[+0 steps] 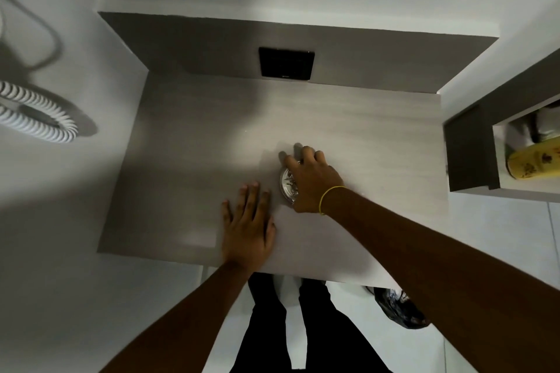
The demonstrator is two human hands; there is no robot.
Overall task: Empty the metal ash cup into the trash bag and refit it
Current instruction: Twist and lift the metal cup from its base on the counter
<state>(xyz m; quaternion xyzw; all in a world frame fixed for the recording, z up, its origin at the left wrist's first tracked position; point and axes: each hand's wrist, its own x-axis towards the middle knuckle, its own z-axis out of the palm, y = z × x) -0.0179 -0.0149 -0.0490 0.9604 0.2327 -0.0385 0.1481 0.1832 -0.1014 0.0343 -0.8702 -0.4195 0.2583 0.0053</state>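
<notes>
A round shiny metal ash cup [287,184] sits in the grey counter top [197,160], right of centre. My right hand [312,180] lies over it, fingers curled around its rim, and hides most of it. My left hand [247,224] rests flat on the counter just left of the cup, fingers spread, holding nothing. A black trash bag [400,307] stands on the floor under the counter's front right edge, partly hidden by my right forearm.
A black square plate [286,63] is set in the back panel. A dark shelf unit [472,148] on the right holds a yellow container [535,160]. A white coiled hose [36,113] hangs on the left wall. My dark trouser legs [303,327] stand below the counter edge.
</notes>
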